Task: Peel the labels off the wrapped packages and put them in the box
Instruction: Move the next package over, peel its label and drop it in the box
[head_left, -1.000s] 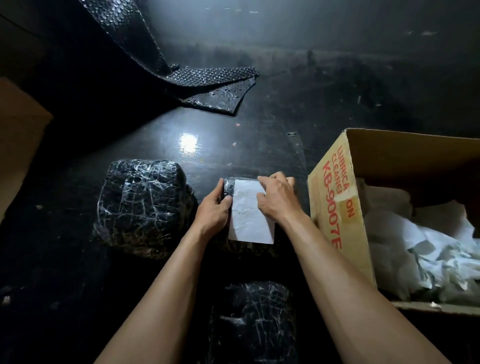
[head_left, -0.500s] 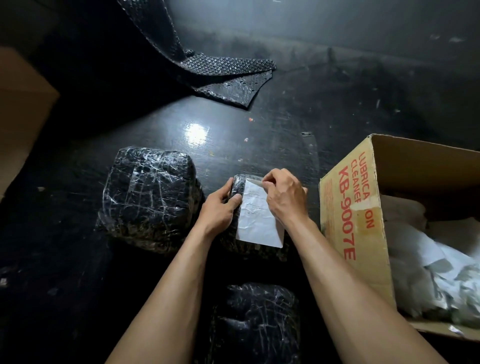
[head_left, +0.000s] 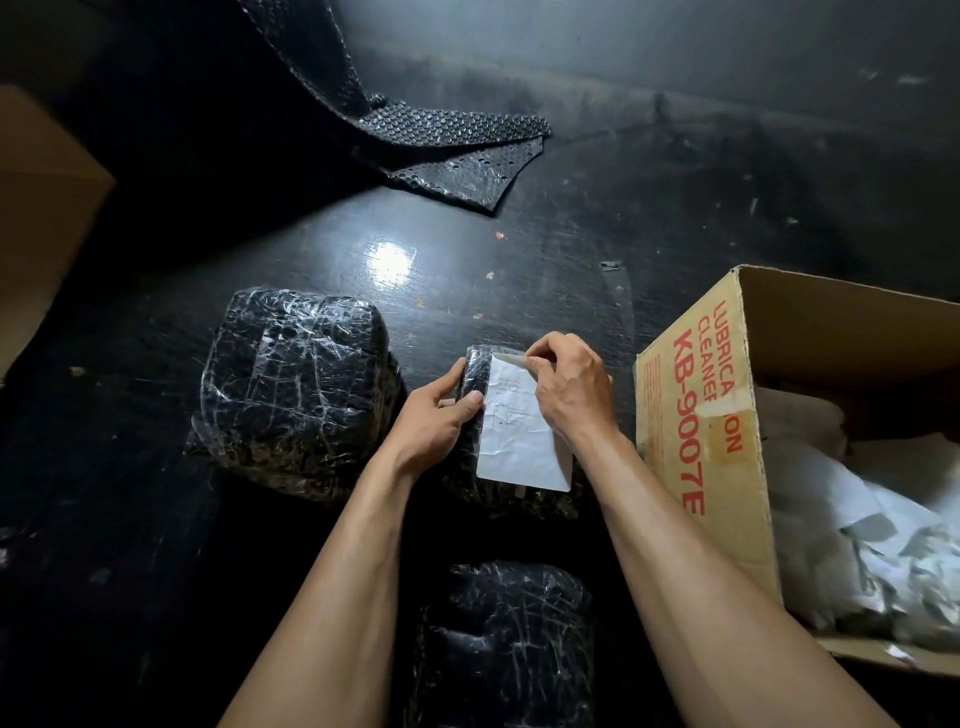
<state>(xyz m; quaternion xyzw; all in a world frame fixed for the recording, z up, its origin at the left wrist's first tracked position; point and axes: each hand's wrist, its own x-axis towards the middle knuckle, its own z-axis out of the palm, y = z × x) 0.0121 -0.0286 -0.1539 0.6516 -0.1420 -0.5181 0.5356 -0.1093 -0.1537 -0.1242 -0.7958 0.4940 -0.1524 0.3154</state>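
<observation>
While the right hand (head_left: 569, 387) curls its fingers to pinch the far corner of the label (head_left: 519, 436), the left hand (head_left: 435, 418) grips the package (head_left: 474, 371) beneath it, thumb on top. Just right of that hand stands the open box (head_left: 691, 374).

A single wide-angle view from the person's head looks forward and steeply down onto the dark table (head_left: 519, 291), close enough that both forearms (head_left: 348, 571) enter from the bottom edge; the cardboard box (head_left: 691, 415) is cropped at right.
</observation>
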